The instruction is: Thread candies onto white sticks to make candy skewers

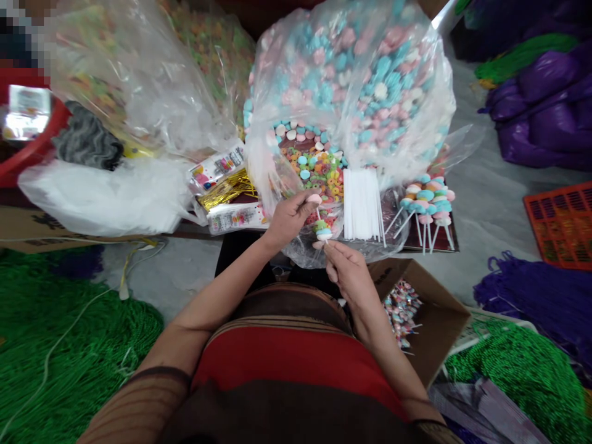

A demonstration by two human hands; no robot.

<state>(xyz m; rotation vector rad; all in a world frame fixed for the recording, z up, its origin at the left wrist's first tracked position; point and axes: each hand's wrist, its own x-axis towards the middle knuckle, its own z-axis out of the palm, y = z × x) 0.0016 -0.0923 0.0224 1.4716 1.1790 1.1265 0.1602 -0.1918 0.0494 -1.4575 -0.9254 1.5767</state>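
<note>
Labelled pkt (237, 217) nr L hand (290, 217) (txt illegible)

Sticks (361, 206) btwn candy pile (330, 174) & skewers (426, 198)

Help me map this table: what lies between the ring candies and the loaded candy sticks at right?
Bare white sticks and some clear plastic lie between ring candies and loaded sticks, as the head view shows.

- Your sticks (362, 203): plain white.
- Left of the sticks, your skewer (322, 229): green, white, blue; pink sweet (314, 199) at its tip.
- Beyond the sticks, your large bag's sweets (388, 77): pastel pink, blue, white.
- Far left of the sticks, your cords (69, 345): bright green.
</note>
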